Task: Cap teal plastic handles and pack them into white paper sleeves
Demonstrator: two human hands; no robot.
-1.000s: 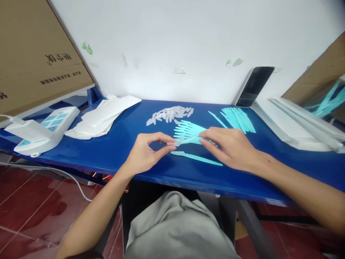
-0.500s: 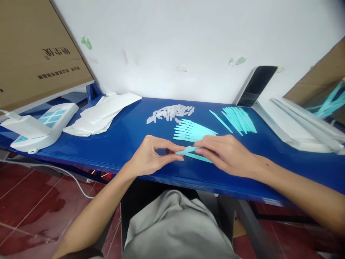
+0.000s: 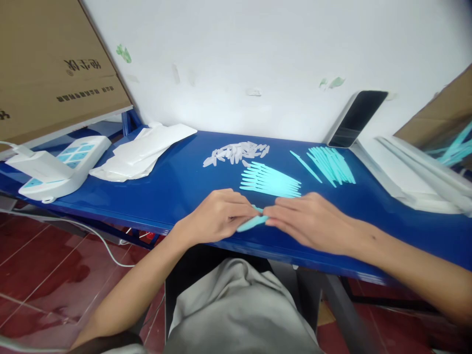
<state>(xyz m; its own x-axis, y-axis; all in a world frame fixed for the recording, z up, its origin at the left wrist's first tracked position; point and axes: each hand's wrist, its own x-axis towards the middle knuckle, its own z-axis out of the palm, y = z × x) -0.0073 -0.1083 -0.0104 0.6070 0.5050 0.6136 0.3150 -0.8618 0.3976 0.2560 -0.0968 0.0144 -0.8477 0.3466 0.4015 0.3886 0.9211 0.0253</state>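
My right hand has its fingers pinched on the end of a slim turquoise plastic stick, held just above the table's front part. My left hand is closed against the same stick from the other side, its fingertips close to the right hand's. Its fingers cover part of the stick, so the exact grip is hidden. Behind the two hands, a fanned row of turquoise sticks lies on the table. Farther back sits a loose pile of small translucent white pieces.
To the right lie more turquoise sticks, with a phone leaning on the wall behind. White packaging is at far right. On the left are white bags, a power strip with a plugged-in adapter, and a cardboard box.
My left hand has turned from a fingertip pinch to curled fingers, back of the hand up. The held stick has come slightly lower, towards me. The view has shifted a little.
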